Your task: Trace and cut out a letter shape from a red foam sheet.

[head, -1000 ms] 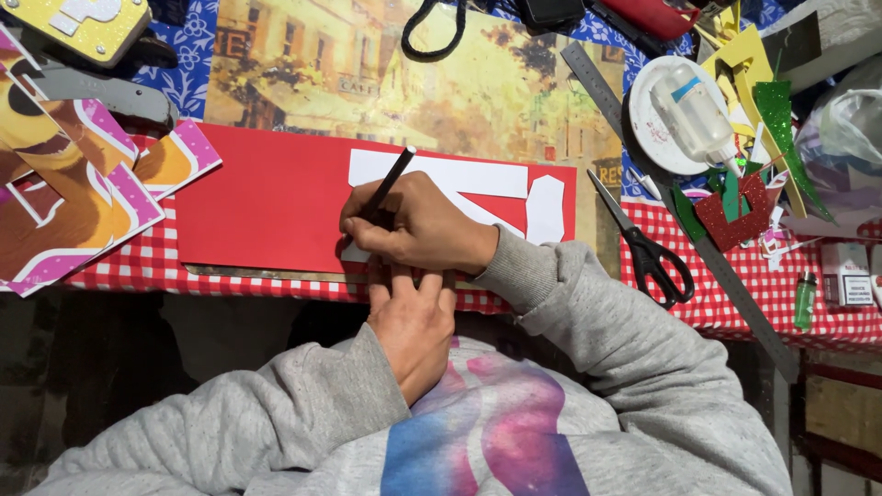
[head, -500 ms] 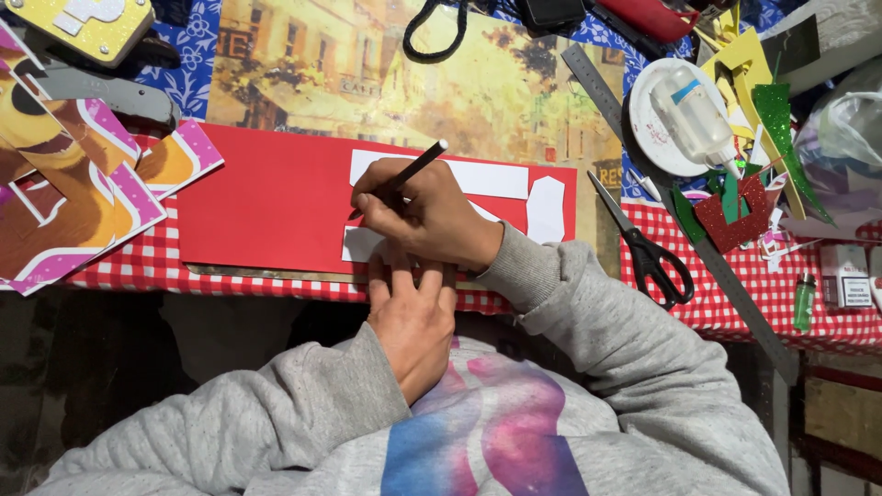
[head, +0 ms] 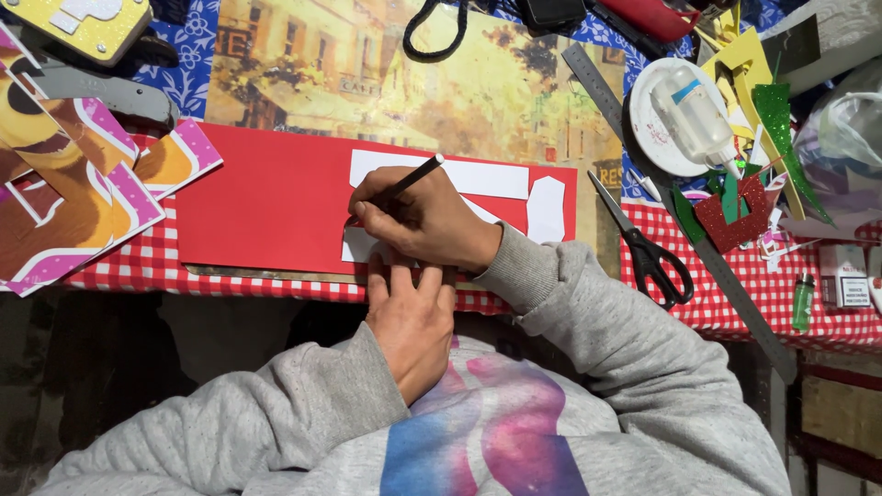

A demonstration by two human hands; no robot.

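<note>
1. Paper shape (head: 501, 179), white and cut like a big blocky letter, lies flat on a red sheet (head: 266, 197) at the table's near edge.
2. The red sheet is a long rectangle. It rests partly on a red and white checked cloth (head: 735, 303) and partly on a big picture of a street (head: 413, 83).
3. The right hand (head: 423, 220) has its fingers squeezed tight around a black pencil (head: 415, 174). The tip touches the left edge of the white shape.
4. The left hand (head: 413, 317) lies flat with fingers close together, pressing the bottom of the white shape.
5. Black scissors (head: 648, 248) and a long metal ruler (head: 680, 202) lie to the right.
</note>
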